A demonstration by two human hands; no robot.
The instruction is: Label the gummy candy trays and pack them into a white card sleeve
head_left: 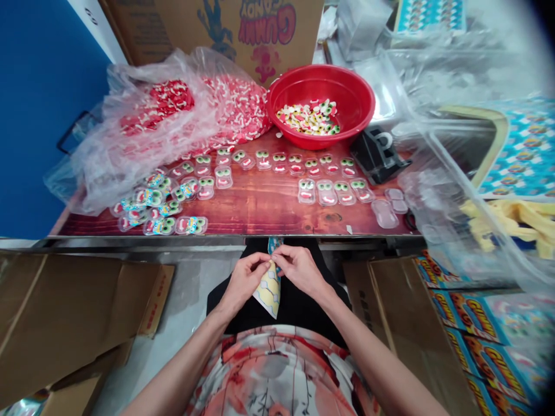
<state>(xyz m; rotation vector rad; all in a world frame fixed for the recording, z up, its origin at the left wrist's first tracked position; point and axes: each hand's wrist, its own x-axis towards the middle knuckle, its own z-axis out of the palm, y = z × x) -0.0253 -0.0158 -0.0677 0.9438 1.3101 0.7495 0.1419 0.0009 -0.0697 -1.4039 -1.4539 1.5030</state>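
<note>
Looks roughly halfway: left hand [245, 280] and right hand [299, 270] both pinch a label [269, 292] over the lap, sealed packs [156, 202] up-left of the grip, filled trays [327, 192] on the table [260, 211] ahead still open, empties [385, 212] up-right.

our left hand [243, 280] and right hand [299, 270] meet low over our lap, fingertips pinched together, bare forearms angling inward from both sides.

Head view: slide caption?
Left hand and right hand pinch a yellow printed card near a wooden table bearing a red plastic bowl.
</note>
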